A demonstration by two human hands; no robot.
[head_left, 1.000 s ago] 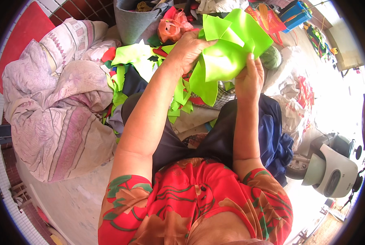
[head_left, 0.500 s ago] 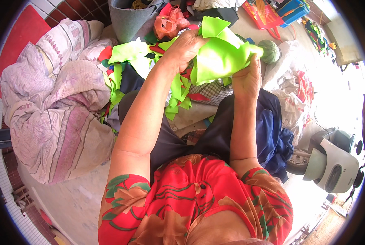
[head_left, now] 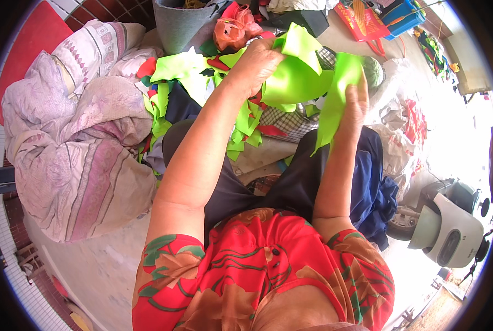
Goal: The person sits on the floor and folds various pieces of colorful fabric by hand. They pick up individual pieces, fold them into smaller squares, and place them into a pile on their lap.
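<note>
My left hand [head_left: 256, 65] is closed on a bright green fabric scrap [head_left: 297, 84] that hangs in folds in front of my knees. In my right hand [head_left: 354, 110], a long green strip [head_left: 336, 95] is gripped and droops toward my right thigh. Whether the strip is still joined to the larger piece, I cannot tell. Beneath the hands lies a heap of offcuts: more green fabric [head_left: 181, 69], dark pieces and a checked cloth [head_left: 286, 122].
A large bundle of patterned pale cloth [head_left: 92, 138] fills the left side. Ahead stand a grey fabric bin [head_left: 185, 27] and a red plastic bag [head_left: 236, 28]. White bags [head_left: 392, 138] lie to the right, with a pale scooter [head_left: 450, 226] beyond.
My right hand has moved to the right, away from the left hand. The green fabric, bunched between both hands before, now spreads out, with a strip dangling from the right hand.
</note>
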